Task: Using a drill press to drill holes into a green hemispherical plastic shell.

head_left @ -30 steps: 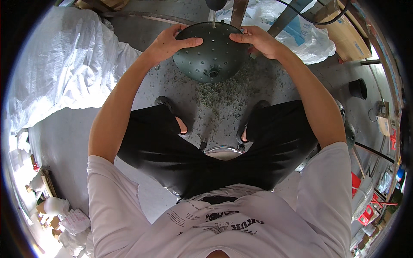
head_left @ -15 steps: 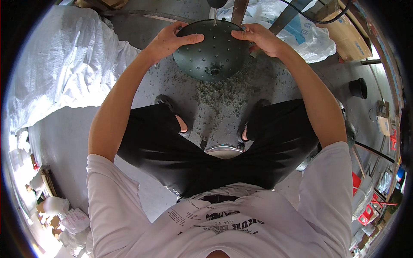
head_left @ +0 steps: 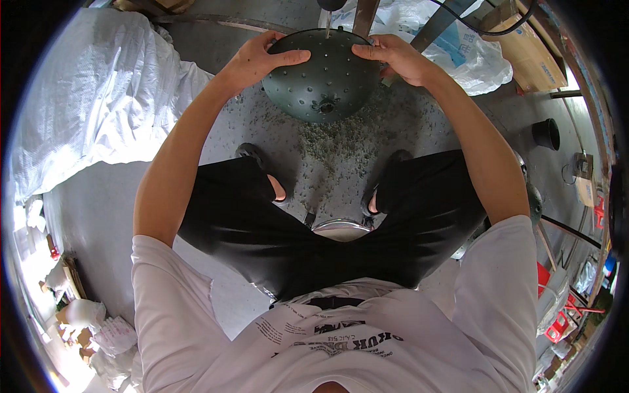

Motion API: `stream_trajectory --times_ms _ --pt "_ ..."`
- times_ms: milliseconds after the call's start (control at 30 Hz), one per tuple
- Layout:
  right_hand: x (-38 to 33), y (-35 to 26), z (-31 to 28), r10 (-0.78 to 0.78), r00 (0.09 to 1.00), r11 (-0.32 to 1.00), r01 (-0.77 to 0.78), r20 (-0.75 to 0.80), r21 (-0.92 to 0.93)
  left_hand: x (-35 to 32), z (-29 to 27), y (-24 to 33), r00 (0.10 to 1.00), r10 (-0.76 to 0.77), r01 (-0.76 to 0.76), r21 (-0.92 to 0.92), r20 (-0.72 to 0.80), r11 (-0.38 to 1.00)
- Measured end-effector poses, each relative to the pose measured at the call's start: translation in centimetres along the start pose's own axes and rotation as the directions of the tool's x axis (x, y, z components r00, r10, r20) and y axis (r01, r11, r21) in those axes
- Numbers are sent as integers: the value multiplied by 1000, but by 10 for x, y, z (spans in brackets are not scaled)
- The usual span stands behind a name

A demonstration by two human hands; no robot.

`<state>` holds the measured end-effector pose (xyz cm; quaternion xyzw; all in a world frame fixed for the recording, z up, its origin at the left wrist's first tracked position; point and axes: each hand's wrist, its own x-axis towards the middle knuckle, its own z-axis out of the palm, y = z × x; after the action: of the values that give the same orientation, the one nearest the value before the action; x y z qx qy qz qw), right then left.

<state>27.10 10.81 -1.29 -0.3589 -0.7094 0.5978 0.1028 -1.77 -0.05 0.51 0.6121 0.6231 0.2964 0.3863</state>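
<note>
Between my two hands is a dark green dome-shaped shell (head_left: 320, 84), dotted with small holes and raised bumps, with a larger round opening low on its near side. My left hand (head_left: 261, 64) grips its left rim, thumb lying on top. On the other side, my right hand (head_left: 398, 60) clasps the right rim the same way. The fingers under the dome are mostly hidden. A thin drill bit (head_left: 327, 25) points down at the far part of the dome from a black machine head (head_left: 331, 4). Whether its tip has entered the surface, I cannot tell.
Dark chips (head_left: 337, 141) litter the grey floor below the dome, between my feet. A large white woven sack (head_left: 98, 85) stands left. Clear plastic bags (head_left: 468, 62) and a cardboard box (head_left: 524, 56) lie far right, beyond a metal leg (head_left: 442, 29). A black bucket (head_left: 546, 134) is at right.
The dome has shifted very slightly, its near edge rising a little. Both hands keep the same grip.
</note>
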Motion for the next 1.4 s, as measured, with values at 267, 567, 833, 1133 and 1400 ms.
stream_trajectory --times_ms 267,567,833,1133,1400 --pt "1 0 0 4 1000 1000 -4 -8 -18 2 -1 -3 1000 -17 17 -24 16 1000" --pt "3 3 -1 0 1000 1000 0 -11 0 5 0 -5 1000 -16 16 -17 19 1000" --pt "6 7 -1 0 1000 1000 0 -20 -9 3 -2 0 999 -27 28 -22 36 999" --pt "3 2 2 -31 999 999 30 -23 -20 1 -3 2 1000 -25 25 14 9 1000" --pt "3 3 -1 -29 999 998 28 -24 -54 0 -3 4 999 -33 34 -22 27 999"
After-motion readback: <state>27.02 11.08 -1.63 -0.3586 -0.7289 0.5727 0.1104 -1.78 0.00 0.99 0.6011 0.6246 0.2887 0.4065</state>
